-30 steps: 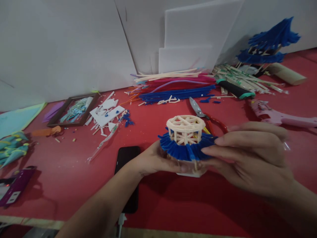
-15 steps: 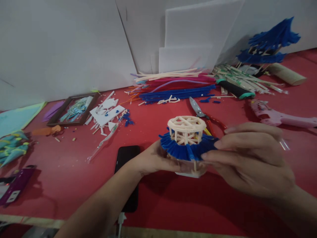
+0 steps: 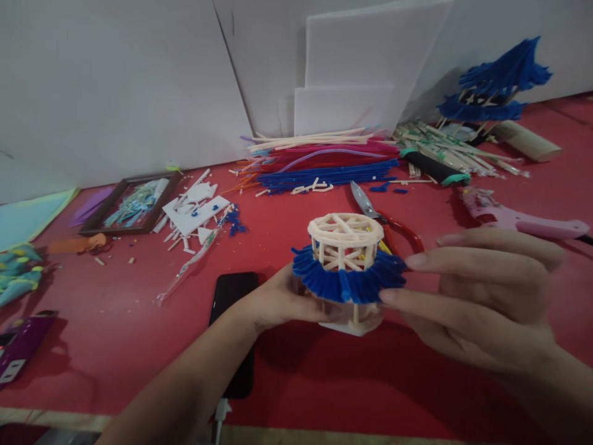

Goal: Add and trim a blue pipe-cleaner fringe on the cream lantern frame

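My left hand [image 3: 282,296] is wrapped around the lower part of a small pavilion model [image 3: 345,228]. The model stands upright, with a cream ring and spoked frame of fuzzy stems on top. Around its middle runs a skirt of blue pipe-cleaner pieces [image 3: 333,284], fanned outward like a roof. Below that, a post and a white base show partly; my left fingers are mostly hidden behind it. At the skirt's right edge is my right hand [image 3: 482,296], fingers apart, its thumb and index tips at the blue ends and nothing visibly gripped.
Behind the model lie red-handled pliers [image 3: 393,228] and a pile of coloured pipe cleaners [image 3: 328,170]. A pink glue gun [image 3: 528,219] is at right. A blue-roofed model [image 3: 500,80] stands back right. A phone [image 3: 236,290] lies under my left forearm; a frame [image 3: 130,232] and scraps are left.
My right fingers have spread and eased back from the blue skirt's right edge. The view has shifted slightly; my left hand keeps its hold on the model.
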Tool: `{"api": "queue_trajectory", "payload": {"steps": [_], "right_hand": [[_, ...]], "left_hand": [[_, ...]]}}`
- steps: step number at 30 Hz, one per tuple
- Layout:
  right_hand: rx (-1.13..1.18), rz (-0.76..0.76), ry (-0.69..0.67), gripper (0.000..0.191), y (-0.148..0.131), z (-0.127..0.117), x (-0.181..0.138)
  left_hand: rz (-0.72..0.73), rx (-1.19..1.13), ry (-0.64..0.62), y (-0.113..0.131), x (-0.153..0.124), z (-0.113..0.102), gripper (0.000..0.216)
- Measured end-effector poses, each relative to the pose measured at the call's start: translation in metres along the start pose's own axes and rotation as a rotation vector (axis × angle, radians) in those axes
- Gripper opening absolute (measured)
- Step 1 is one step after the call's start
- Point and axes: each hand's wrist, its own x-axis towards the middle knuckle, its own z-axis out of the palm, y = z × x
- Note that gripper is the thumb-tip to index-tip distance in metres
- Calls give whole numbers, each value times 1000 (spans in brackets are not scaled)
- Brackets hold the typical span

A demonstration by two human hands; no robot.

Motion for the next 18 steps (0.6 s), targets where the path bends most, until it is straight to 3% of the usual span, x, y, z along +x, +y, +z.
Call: {"api": "queue_trajectory", "payload": {"steps": [6, 18], "right_hand": [[-30, 81, -25, 17, -2, -2, -7], [-40, 62, 1, 18, -4, 1, -5]], "left_hand": [[-4, -31, -1, -2, 1, -1, 76], [39, -75, -44, -4, 3, 1, 70]]}}
